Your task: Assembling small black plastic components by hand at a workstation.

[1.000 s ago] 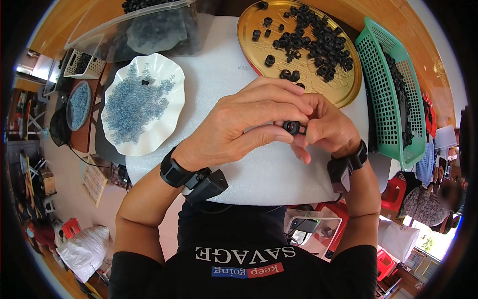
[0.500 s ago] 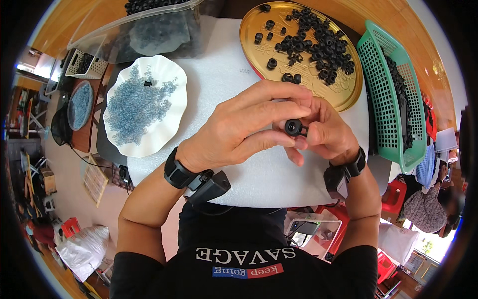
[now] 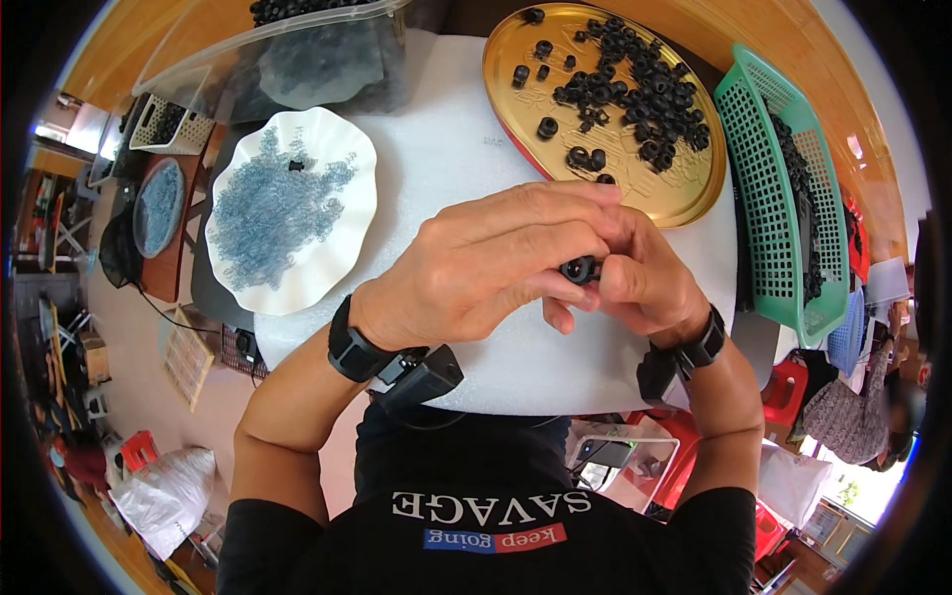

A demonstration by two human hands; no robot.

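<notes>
A small black ring-shaped part (image 3: 580,269) sits at the frame's centre, against a plain white table surface (image 3: 446,149). In the upper left, a white scalloped plate (image 3: 342,243) carries a heap of pale grey-blue pieces (image 3: 263,213) and one black piece. In the upper right, a gold tray (image 3: 684,193) with an embossed pattern and a red edge holds black rings (image 3: 635,74). At the right, a green mesh basket (image 3: 759,198) holds more black parts. Both wrists wear black bands.

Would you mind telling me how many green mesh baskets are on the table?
1. The green basket lies at the right, beside the gold tray, with dark parts inside. Others may sit out of view.
</notes>
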